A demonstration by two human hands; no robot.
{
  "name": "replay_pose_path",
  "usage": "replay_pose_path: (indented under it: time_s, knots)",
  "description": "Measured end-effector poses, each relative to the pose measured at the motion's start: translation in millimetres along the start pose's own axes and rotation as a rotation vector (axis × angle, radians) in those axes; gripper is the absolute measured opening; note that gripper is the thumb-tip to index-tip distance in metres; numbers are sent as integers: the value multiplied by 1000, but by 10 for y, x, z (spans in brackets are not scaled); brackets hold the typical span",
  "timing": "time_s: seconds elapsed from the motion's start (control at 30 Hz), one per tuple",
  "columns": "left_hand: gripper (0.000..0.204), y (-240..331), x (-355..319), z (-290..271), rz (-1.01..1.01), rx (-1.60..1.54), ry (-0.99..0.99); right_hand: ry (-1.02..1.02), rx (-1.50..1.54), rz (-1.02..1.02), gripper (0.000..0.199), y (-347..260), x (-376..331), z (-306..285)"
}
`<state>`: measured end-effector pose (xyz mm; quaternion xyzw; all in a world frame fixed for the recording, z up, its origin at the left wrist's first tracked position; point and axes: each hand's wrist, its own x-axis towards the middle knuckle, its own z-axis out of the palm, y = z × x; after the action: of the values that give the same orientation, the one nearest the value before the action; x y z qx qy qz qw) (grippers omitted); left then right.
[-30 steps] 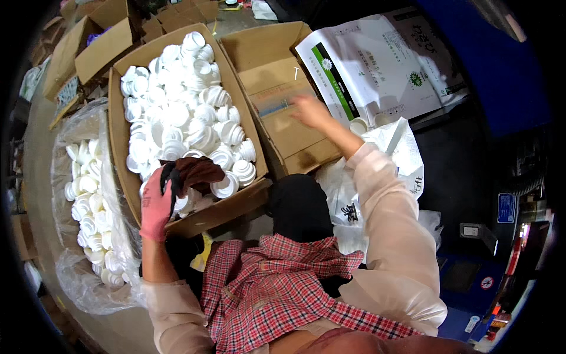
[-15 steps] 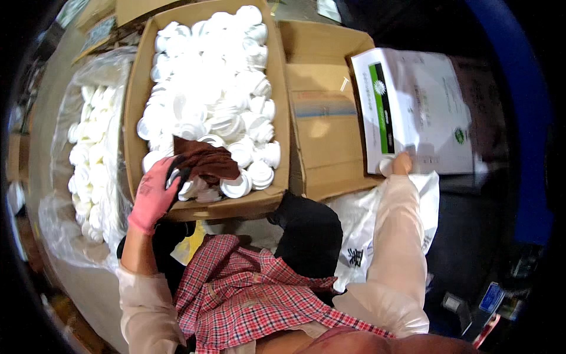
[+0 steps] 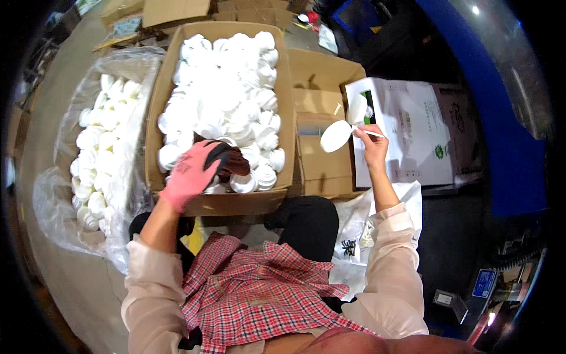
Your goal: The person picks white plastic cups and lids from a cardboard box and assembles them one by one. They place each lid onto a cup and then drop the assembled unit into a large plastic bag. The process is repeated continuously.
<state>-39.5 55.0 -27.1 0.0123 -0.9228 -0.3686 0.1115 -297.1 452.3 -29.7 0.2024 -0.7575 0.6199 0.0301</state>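
My left hand [image 3: 191, 169], in a pink glove with black fingers, is closed on a crumpled dark brown cloth [image 3: 237, 165]. Beneath them, many round white plastic caps [image 3: 253, 127] fill a cardboard box [image 3: 236, 204] in front of me. My bare right hand [image 3: 374, 146] pinches the thin stem of a white plastic piece. One flat oval disc [image 3: 336, 137] sticks out from it to the left, and another disc [image 3: 356, 110] stands above. Whether both discs are joined at the stem is hard to make out. The piece hangs over the right-hand carton's edge.
An open shallow carton [image 3: 327, 168] holds a small T-shaped white piece [image 3: 338, 108]. Beside it lies a white printed box [image 3: 415, 130]. A clear plastic bag [image 3: 50, 206] of white caps stands left. A white sack [image 3: 352, 221] sits by my right knee.
My right hand has come up and left from near the white box, and the white disc piece now shows in it. My left hand has spread further over the cloth. The whole view has shifted.
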Motion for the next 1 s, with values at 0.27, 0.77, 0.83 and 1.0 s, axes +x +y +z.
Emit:
replay_pose_path:
  time_s: [0.27, 0.77, 0.83, 1.0]
  knots:
    - [63, 300, -11, -341, 128, -292, 210, -179, 588, 248, 10, -955, -252, 1905]
    - [73, 147, -70, -694, 146, -760, 89, -424, 399, -76, 8, -1833, -587, 2459]
    - [65, 98, -69, -617, 172, -730, 106, -391, 447, -59, 9, -1759, -595, 2473]
    - [60, 34, -116, -511, 162, -497, 85, -395, 475, -7, 8, -1750, -616, 2493]
